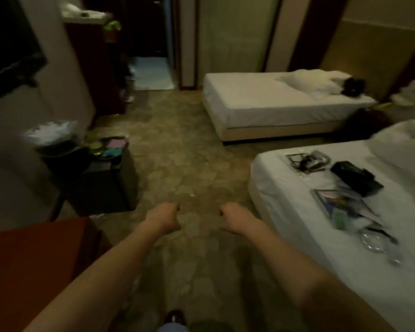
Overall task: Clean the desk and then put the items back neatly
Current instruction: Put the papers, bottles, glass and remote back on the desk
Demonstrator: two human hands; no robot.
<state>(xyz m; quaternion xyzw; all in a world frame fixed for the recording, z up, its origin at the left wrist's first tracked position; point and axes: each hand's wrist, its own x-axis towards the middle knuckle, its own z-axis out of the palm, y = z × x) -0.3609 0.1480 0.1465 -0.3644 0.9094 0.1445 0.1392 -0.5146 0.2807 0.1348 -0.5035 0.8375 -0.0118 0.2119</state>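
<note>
Both hands empty, fingers curled into loose fists. Left hand and right hand held out side by side, apart, over carpet. Desk corner just left of left forearm, bare red-brown top, long axis not visible. Items right of right hand on near bed: black box lying flat, long axis diagonal away-left to near-right; tray; glass ashtray; cables. Dark stool ahead-left of left hand. Far bed beyond.

Both forearms are bare, with no sleeves showing. Below them, near the dark shoe, sits a strip of blue clothing.
</note>
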